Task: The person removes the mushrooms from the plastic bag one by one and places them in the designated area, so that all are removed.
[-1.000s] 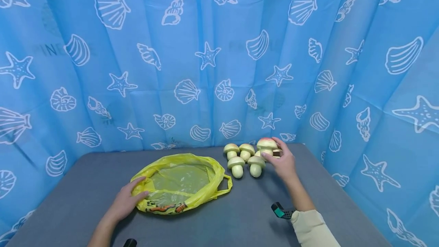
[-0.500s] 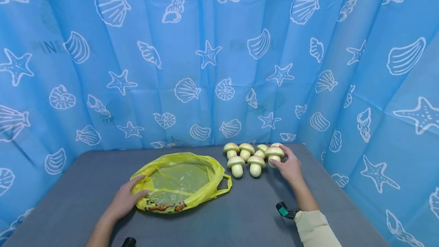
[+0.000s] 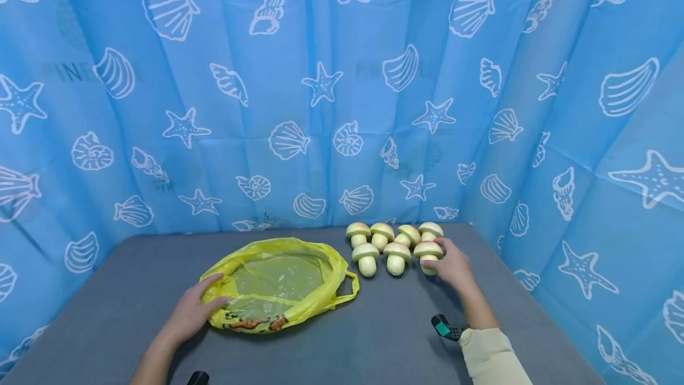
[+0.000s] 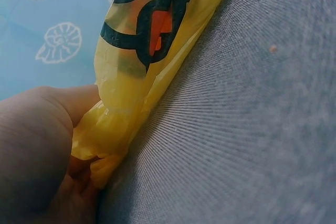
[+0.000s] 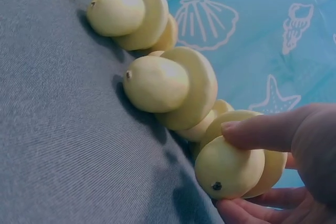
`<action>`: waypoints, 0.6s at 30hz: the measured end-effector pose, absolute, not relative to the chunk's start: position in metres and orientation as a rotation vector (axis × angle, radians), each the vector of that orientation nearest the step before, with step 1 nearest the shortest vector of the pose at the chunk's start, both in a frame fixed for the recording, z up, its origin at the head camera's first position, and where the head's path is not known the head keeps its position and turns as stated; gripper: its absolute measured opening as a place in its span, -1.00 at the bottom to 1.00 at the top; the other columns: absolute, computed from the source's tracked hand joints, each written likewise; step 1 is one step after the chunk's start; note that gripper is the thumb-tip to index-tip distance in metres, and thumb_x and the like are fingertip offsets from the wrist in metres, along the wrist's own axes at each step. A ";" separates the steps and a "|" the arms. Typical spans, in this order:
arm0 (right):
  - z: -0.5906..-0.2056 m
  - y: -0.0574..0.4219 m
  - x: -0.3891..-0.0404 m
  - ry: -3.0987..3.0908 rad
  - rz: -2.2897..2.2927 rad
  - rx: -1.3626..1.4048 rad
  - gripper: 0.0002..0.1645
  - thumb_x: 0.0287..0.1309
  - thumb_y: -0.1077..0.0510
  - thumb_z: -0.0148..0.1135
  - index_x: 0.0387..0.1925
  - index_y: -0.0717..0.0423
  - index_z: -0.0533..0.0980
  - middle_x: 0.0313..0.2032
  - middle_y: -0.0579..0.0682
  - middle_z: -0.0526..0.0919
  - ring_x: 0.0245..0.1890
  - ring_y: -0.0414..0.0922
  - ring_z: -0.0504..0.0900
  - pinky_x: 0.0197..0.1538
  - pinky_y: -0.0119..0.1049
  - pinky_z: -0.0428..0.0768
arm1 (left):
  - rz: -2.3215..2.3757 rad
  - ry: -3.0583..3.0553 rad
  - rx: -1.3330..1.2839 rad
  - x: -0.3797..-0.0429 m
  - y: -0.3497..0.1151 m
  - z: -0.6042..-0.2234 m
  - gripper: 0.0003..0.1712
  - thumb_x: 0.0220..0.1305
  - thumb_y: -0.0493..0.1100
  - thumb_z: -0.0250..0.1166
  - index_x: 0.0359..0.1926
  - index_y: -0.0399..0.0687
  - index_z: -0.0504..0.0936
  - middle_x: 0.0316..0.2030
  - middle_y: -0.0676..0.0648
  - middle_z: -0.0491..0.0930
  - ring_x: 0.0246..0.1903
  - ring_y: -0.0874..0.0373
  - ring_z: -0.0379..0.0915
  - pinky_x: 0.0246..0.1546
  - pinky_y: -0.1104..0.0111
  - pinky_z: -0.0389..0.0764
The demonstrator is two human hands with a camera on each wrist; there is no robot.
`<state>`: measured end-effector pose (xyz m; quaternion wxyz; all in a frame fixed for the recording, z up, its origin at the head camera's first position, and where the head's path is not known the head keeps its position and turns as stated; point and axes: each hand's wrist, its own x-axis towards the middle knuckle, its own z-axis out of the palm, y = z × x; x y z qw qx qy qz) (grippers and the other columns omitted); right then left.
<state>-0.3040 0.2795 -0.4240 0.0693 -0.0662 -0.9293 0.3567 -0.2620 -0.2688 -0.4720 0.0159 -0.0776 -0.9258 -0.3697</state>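
On the left of the grey table lies a yellow plastic bag (image 3: 301, 311), its wide mouth spread up and its loop handle to the right. My left hand (image 3: 187, 314) grips the bag's left rim between thumb and fingers; the left wrist view shows the plastic bunched there. My right hand (image 3: 453, 266) pinches a pale toy mushroom (image 3: 428, 248) at the right end of the front row. In the right wrist view the thumb presses on its stem (image 5: 228, 166) and fingers reach below it. Two other mushrooms (image 3: 396, 258) (image 3: 366, 258) share that row.
A back row of several similar mushrooms (image 3: 382, 235) stands close behind, near the blue shell-print curtain (image 3: 320, 153) at the table's (image 3: 320, 355) far edge. A black wrist device (image 3: 447, 329) sits by the right sleeve (image 3: 491, 349).
My right hand has brought the mushroom down and slightly right from above the back row to the front row's right end. The left hand keeps its hold on the bag.
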 end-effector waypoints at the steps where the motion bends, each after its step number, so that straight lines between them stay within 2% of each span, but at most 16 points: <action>1: -0.424 0.280 -0.304 -2.807 1.068 -0.197 -0.16 0.16 0.08 0.36 0.34 0.34 0.20 0.12 0.48 0.39 0.03 0.35 0.43 -0.12 0.14 0.49 | -1.149 -2.880 -0.239 -0.262 -0.269 -0.472 -0.23 0.36 0.11 0.21 0.37 -0.32 0.28 0.28 -0.46 0.28 0.26 -0.45 0.14 0.15 -0.27 0.24; 6: -0.425 0.280 -0.305 -2.814 1.057 -0.209 -0.17 0.15 0.10 0.36 0.32 0.36 0.20 0.14 0.47 0.40 -0.02 0.32 0.48 -0.13 0.12 0.49 | -1.153 -2.875 -0.234 -0.262 -0.268 -0.472 -0.24 0.37 0.10 0.21 0.37 -0.32 0.29 0.28 -0.46 0.28 0.26 -0.45 0.14 0.16 -0.26 0.23; 9: -0.429 0.280 -0.305 -2.818 1.068 -0.209 -0.18 0.15 0.12 0.36 0.32 0.36 0.20 0.14 0.48 0.39 -0.22 0.20 0.60 -0.22 0.02 0.56 | -1.150 -2.877 -0.228 -0.263 -0.267 -0.472 -0.24 0.36 0.10 0.21 0.37 -0.32 0.29 0.28 -0.47 0.27 0.26 -0.46 0.14 0.16 -0.27 0.22; 12: -0.434 0.280 -0.306 -2.820 1.075 -0.213 -0.18 0.15 0.14 0.37 0.31 0.37 0.20 0.11 0.49 0.41 -0.40 0.11 0.63 -0.32 -0.05 0.59 | -1.140 -2.887 -0.219 -0.262 -0.267 -0.471 -0.24 0.36 0.10 0.22 0.37 -0.32 0.29 0.28 -0.47 0.27 0.25 -0.46 0.14 0.15 -0.28 0.22; 15: -0.436 0.279 -0.306 -2.817 1.032 -0.217 -0.21 0.14 0.15 0.36 0.29 0.37 0.22 0.07 0.49 0.45 -0.23 0.20 0.60 -0.19 0.03 0.56 | -1.134 -2.890 -0.221 -0.261 -0.267 -0.470 -0.23 0.36 0.11 0.21 0.37 -0.31 0.29 0.28 -0.47 0.27 0.25 -0.47 0.13 0.15 -0.30 0.22; 18: -0.436 0.277 -0.306 -2.825 1.006 -0.215 -0.22 0.15 0.13 0.36 0.28 0.37 0.24 0.04 0.49 0.47 -0.01 0.33 0.48 -0.05 0.16 0.47 | -1.147 -2.886 -0.225 -0.259 -0.267 -0.470 -0.25 0.37 0.09 0.21 0.37 -0.31 0.28 0.29 -0.47 0.27 0.26 -0.47 0.12 0.15 -0.30 0.21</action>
